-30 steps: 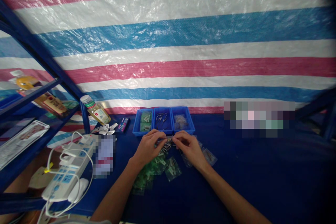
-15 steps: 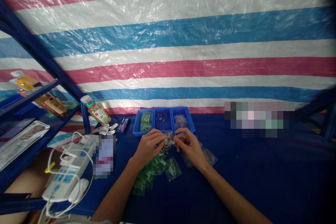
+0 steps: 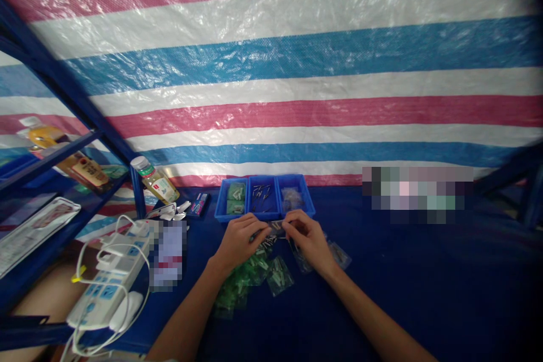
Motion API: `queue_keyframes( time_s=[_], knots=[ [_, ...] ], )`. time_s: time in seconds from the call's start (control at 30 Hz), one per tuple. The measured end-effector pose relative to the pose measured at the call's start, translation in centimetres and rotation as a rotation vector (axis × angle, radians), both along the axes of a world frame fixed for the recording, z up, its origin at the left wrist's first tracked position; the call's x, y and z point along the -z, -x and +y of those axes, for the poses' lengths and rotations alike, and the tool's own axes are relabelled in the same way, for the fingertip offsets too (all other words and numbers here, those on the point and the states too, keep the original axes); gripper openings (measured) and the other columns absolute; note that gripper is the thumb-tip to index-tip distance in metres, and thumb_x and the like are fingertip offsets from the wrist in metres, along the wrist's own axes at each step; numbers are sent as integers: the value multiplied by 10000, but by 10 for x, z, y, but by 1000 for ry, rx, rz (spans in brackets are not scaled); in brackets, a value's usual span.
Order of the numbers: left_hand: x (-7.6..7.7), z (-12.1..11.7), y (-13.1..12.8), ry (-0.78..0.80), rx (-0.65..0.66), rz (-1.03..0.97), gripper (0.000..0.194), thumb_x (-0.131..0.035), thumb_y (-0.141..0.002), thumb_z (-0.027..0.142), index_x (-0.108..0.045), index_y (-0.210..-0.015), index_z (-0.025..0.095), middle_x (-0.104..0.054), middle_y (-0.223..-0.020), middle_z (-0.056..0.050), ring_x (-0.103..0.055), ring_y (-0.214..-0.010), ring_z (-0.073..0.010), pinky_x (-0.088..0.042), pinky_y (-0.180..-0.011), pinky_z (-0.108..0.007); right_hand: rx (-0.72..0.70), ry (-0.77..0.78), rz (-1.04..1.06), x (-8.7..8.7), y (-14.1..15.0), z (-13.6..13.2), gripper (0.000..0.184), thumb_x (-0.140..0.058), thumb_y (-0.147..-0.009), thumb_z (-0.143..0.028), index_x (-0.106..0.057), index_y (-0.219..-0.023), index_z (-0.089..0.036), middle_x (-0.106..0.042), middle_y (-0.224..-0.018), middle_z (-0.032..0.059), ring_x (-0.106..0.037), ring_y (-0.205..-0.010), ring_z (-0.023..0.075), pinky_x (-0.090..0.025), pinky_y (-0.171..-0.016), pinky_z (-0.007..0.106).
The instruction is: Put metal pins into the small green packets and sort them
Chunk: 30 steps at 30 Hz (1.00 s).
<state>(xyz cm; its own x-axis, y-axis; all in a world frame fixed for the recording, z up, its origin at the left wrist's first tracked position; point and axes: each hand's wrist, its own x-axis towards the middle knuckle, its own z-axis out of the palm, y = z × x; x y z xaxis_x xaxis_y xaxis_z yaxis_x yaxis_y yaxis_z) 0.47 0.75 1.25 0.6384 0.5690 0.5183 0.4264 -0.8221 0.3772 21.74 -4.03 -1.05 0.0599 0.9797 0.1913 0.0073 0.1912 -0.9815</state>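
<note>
My left hand (image 3: 246,237) and my right hand (image 3: 306,236) pinch opposite ends of a small clear plastic bag (image 3: 277,229), stretched between them with small pieces inside. Beneath the bag, a pile of loose metal screws (image 3: 268,241) is partly covered by my fingers. Green-tinted plastic packets (image 3: 237,285) are heaped below my left hand, and one clear packet of pale pieces (image 3: 279,275) lies beside them. By my right wrist are more clear packets (image 3: 339,255). Just beyond my hands stand a blue bin with green packets (image 3: 218,206), a blue bin with loose screws (image 3: 263,208) and a blue bin with clear packets (image 3: 308,198).
To the left lie a white power strip (image 3: 99,288) with tangled cables, a small blue box (image 3: 198,204) and a tilted drink bottle (image 3: 155,181). A blue metal frame (image 3: 114,150) rises there. A striped tarp (image 3: 297,107) hangs behind the blue tabletop (image 3: 403,283).
The bag between my hands has turned from bunched and shiny to stretched flatter. My hands have stayed in nearly the same place.
</note>
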Motion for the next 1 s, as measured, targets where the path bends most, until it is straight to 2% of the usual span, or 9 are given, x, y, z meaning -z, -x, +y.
queue_keyframes(
  time_s=[0.1,0.2,0.4,0.5,0.57,0.63,0.73,0.8,1.0],
  knots=[
    [-2,-1,1,29,-19,6,171,-574,-1009,242,-679,-896,168,-695,-792,-43,-632,-742,-153,-496,-706,-279,-10,35,105,0,-1,0,240,-671,-930,-454,-598,-954,-227,-616,-666,-30,-543,-525,131,-377,-500,241],
    [-4,-2,1,47,-38,10,178,-556,-1018,250,-672,-910,170,-686,-784,-38,-635,-730,-148,-489,-703,-270,9,26,204,2,-2,1,311,-697,-917,-449,-537,-1096,-252,-652,-737,-34,-559,-519,124,-357,-471,225],
    [-6,-1,1,33,-71,34,200,-535,-1028,264,-684,-930,175,-717,-807,-40,-661,-727,-146,-506,-716,-266,131,16,114,2,-9,2,279,-690,-927,-463,-646,-987,-194,-668,-648,-2,-517,-475,121,-366,-458,235],
    [-5,1,2,38,-86,37,192,-530,-1029,268,-697,-986,183,-748,-876,-47,-682,-740,-148,-528,-743,-270,198,-11,162,0,-12,3,414,-678,-933,-471,-632,-1239,-196,-758,-991,104,-650,-641,175,-414,-471,245],
    [-4,3,2,48,-89,49,186,-534,-1028,271,-701,-1008,191,-759,-912,-47,-693,-752,-151,-536,-750,-271,169,-16,218,0,-12,4,527,-668,-938,-477,-549,-1389,-231,-710,-1220,139,-707,-794,219,-441,-485,249],
    [-3,3,2,56,-88,62,182,-539,-1026,270,-705,-1005,197,-765,-931,-44,-702,-771,-157,-535,-749,-268,106,4,219,1,-11,5,474,-649,-948,-486,-593,-1340,-224,-721,-1171,127,-702,-762,210,-440,-488,252],
    [-2,3,3,69,-94,81,184,-543,-1026,274,-711,-1009,200,-771,-930,-39,-707,-769,-155,-518,-727,-253,43,37,111,3,-9,5,346,-638,-950,-496,-709,-1069,-180,-722,-864,64,-605,-583,155,-413,-492,258],
    [-1,3,4,86,-112,124,194,-548,-1027,290,-720,-1012,203,-765,-846,-24,-693,-689,-142,-485,-663,-235,41,44,-6,5,-8,3,325,-648,-939,-490,-725,-986,-178,-681,-750,31,-562,-553,150,-413,-513,267],
    [3,8,11,110,-140,322,158,-628,-983,333,-760,-986,246,-746,-732,4,-667,-612,-144,-410,-606,-230,56,-83,-456,8,-7,0,245,-580,-979,-379,-757,-911,-224,-706,-754,25,-614,-646,197,-447,-633,303]
  ],
)
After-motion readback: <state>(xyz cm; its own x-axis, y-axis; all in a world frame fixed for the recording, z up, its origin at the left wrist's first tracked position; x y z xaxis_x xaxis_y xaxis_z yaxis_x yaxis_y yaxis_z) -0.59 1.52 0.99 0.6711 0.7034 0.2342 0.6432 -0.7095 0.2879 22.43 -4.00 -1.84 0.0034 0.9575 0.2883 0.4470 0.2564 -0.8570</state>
